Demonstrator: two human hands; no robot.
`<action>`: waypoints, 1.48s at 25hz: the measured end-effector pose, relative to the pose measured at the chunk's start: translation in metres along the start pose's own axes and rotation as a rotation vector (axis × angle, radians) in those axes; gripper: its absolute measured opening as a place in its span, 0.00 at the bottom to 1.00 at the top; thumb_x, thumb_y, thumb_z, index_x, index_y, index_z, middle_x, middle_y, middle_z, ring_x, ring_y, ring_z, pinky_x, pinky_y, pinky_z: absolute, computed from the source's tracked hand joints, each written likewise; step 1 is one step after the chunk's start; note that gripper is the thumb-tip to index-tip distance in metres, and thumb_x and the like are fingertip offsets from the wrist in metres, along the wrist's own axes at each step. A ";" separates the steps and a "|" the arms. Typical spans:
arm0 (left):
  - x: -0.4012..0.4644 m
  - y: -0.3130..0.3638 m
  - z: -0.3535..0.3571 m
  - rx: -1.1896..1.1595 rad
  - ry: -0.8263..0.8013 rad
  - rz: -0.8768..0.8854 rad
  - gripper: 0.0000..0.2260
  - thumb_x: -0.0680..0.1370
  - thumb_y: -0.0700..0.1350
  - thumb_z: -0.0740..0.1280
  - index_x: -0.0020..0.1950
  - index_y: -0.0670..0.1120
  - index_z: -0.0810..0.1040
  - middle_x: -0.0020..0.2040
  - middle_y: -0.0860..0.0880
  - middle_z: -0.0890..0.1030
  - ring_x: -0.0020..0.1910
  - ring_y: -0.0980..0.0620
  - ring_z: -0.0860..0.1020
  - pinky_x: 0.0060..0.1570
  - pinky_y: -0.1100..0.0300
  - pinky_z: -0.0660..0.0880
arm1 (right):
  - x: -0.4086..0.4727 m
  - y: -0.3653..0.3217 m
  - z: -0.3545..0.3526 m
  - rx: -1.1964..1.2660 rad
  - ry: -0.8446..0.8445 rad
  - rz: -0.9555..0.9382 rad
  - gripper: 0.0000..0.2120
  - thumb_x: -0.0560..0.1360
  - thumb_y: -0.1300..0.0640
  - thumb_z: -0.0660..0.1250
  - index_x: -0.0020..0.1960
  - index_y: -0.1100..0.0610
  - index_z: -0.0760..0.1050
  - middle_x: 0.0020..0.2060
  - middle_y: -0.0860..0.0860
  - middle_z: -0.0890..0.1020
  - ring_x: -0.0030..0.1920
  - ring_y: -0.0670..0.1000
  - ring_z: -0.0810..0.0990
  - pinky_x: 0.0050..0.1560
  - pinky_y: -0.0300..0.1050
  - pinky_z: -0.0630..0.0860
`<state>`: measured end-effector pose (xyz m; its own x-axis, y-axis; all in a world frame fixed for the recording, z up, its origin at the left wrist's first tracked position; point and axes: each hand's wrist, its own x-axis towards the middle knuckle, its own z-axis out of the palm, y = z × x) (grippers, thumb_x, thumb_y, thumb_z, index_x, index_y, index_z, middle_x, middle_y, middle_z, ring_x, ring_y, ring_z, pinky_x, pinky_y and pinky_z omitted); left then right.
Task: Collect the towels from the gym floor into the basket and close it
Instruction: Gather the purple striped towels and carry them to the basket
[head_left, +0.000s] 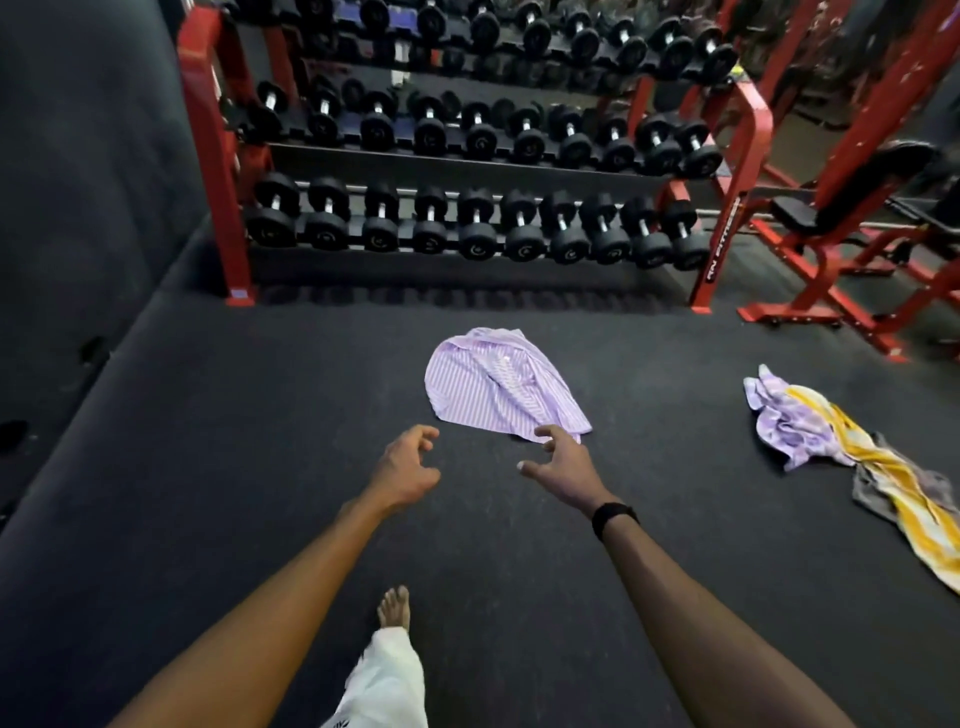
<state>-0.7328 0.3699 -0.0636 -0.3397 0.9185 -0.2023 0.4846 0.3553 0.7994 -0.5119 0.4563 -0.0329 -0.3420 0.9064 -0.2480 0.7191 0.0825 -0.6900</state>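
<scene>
Left fingers: curled like a claw, spread apart, holding nothing — the left hand (408, 467) hovers over bare floor.
Right fingers: also half-curled and spread; the right hand (563, 467) grips nothing, its fingertips at the near edge of the striped towel (498, 384), contact hard to judge.
Wrist: a black band (613, 517) on the right arm.
Striped towel: lilac-and-white, crumpled on the dark gym floor (208, 441) at 12 o'clock from the hands.
Second towel: a purple, yellow and grey bundle (852, 457) at 3 o'clock, well apart, cut off by the right edge.
Basket: not in view.
Hidden: one bare foot (395, 608) and a white trouser leg show — the rest is out of frame.
Writing: white letters on the red dumbbell rack (722, 244) post, seemingly "FITNESS"; the start is unclear.
Far right: a red bench frame (841, 249), partly cropped.
</scene>
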 end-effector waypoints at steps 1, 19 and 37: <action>0.028 -0.002 0.001 -0.010 -0.010 -0.002 0.31 0.58 0.46 0.63 0.62 0.42 0.75 0.49 0.48 0.75 0.47 0.47 0.77 0.53 0.54 0.75 | 0.026 -0.001 0.001 -0.020 -0.011 0.002 0.29 0.70 0.55 0.74 0.68 0.58 0.69 0.64 0.58 0.76 0.64 0.54 0.74 0.57 0.40 0.70; 0.443 0.070 0.039 0.065 -0.353 -0.027 0.25 0.64 0.39 0.69 0.62 0.45 0.73 0.52 0.45 0.76 0.39 0.50 0.73 0.45 0.54 0.76 | 0.393 0.016 -0.076 0.033 -0.042 0.218 0.31 0.71 0.50 0.74 0.69 0.59 0.68 0.64 0.57 0.76 0.65 0.56 0.74 0.59 0.44 0.70; 0.727 0.071 0.147 0.358 -0.416 -0.254 0.32 0.68 0.50 0.72 0.70 0.50 0.65 0.67 0.47 0.70 0.68 0.46 0.69 0.63 0.50 0.70 | 0.708 0.115 -0.116 -0.105 -0.329 0.308 0.38 0.72 0.38 0.69 0.75 0.53 0.60 0.73 0.52 0.68 0.72 0.54 0.66 0.69 0.51 0.66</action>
<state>-0.8268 1.0889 -0.2368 -0.1721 0.7623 -0.6239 0.6952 0.5428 0.4713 -0.6012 1.1557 -0.2090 -0.2642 0.7169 -0.6452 0.8690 -0.1132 -0.4816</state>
